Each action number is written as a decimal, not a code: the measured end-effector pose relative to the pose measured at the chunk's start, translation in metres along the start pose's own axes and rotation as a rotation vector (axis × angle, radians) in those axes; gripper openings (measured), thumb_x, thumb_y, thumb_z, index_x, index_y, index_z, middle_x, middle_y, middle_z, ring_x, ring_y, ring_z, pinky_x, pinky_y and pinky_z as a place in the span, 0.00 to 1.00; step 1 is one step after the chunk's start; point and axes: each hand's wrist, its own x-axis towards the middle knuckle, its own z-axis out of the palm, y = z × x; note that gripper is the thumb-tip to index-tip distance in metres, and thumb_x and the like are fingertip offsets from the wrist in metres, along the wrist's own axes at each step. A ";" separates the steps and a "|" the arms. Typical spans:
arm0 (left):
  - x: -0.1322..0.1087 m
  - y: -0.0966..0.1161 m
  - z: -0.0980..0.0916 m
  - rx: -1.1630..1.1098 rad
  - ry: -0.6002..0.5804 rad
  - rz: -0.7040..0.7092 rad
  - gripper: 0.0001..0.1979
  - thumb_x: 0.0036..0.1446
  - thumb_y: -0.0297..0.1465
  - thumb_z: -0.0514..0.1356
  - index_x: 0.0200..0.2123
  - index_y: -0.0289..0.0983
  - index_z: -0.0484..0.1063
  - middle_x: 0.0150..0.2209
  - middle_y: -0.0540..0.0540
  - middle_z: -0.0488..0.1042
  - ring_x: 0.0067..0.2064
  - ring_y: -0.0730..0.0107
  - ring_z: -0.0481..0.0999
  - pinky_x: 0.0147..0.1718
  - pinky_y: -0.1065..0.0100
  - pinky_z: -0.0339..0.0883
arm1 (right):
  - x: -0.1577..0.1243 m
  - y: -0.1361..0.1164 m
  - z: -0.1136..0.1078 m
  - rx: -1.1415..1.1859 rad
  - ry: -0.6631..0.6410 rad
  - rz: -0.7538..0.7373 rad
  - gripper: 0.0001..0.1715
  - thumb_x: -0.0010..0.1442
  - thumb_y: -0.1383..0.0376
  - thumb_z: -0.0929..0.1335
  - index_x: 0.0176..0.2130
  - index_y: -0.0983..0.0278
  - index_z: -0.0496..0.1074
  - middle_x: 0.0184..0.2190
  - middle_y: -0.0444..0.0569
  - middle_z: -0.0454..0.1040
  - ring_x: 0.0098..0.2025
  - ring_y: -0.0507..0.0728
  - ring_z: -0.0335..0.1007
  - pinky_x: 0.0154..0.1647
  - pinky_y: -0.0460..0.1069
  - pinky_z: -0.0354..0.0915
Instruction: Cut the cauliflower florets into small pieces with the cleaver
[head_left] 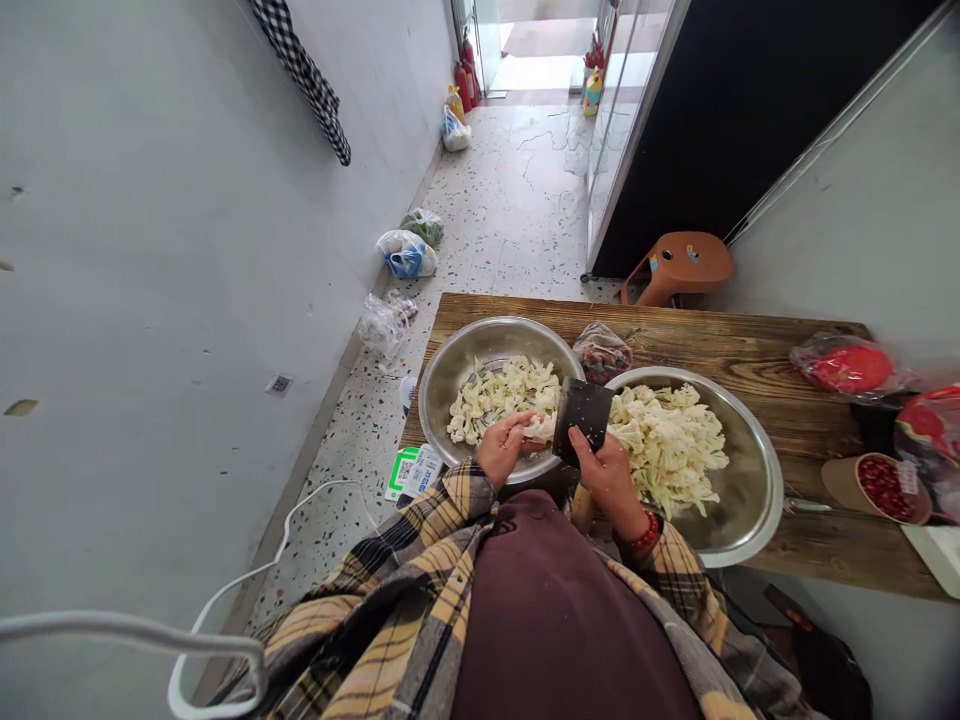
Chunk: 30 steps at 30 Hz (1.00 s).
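Note:
Two metal bowls of pale cauliflower pieces sit on the wooden table. My left hand (501,449) is over the near rim of the left bowl (437,385), its fingers pressed around a small cauliflower piece (541,428). Between the bowls, my right hand (609,478) grips a dark, wide cleaver blade (582,415), with the thumb on its face. The right bowl (750,500) holds a larger heap of cauliflower (667,440). Loose florets (510,385) cover part of the left bowl's bottom.
Behind the bowls lies a plastic bag of reddish contents (602,352). Farther right on the table (750,360) are a red wrapped item (851,368) and a tub of red pieces (883,487). An orange stool (686,265) stands beyond the table; bags (407,253) line the left wall.

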 end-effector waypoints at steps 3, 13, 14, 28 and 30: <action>0.005 0.007 -0.003 -0.179 0.033 -0.100 0.13 0.50 0.31 0.57 0.39 0.33 0.70 0.41 0.40 0.76 0.38 0.63 0.78 0.38 0.61 0.74 | 0.004 0.002 -0.007 0.096 0.009 0.072 0.24 0.59 0.50 0.63 0.32 0.67 0.74 0.29 0.52 0.76 0.32 0.57 0.68 0.38 0.51 0.64; 0.018 0.010 0.019 -0.159 -0.267 -0.295 0.24 0.52 0.35 0.62 0.52 0.40 0.66 0.37 0.44 0.74 0.36 0.69 0.75 0.32 0.67 0.72 | -0.002 0.018 -0.032 0.248 -0.058 0.205 0.25 0.57 0.49 0.65 0.35 0.68 0.75 0.31 0.50 0.77 0.34 0.57 0.69 0.38 0.51 0.66; 0.019 0.006 0.031 -0.145 -0.338 -0.296 0.25 0.50 0.36 0.64 0.52 0.39 0.67 0.36 0.45 0.74 0.36 0.70 0.75 0.33 0.68 0.72 | -0.005 0.021 -0.036 0.230 -0.057 0.231 0.26 0.56 0.48 0.65 0.35 0.68 0.75 0.30 0.50 0.77 0.33 0.57 0.70 0.37 0.50 0.66; 0.073 -0.015 0.070 0.190 -0.258 -0.015 0.28 0.54 0.35 0.60 0.57 0.35 0.63 0.48 0.38 0.72 0.42 0.67 0.75 0.42 0.64 0.69 | -0.019 0.084 -0.145 -0.482 0.363 0.289 0.29 0.57 0.45 0.60 0.24 0.65 0.72 0.23 0.58 0.73 0.32 0.65 0.72 0.29 0.52 0.59; 0.087 -0.013 0.023 0.281 -0.084 -0.045 0.24 0.57 0.35 0.56 0.56 0.32 0.62 0.44 0.37 0.74 0.36 0.70 0.76 0.37 0.66 0.71 | -0.018 0.087 -0.143 -0.455 0.388 0.289 0.29 0.57 0.46 0.60 0.26 0.66 0.73 0.24 0.58 0.74 0.32 0.64 0.72 0.29 0.52 0.60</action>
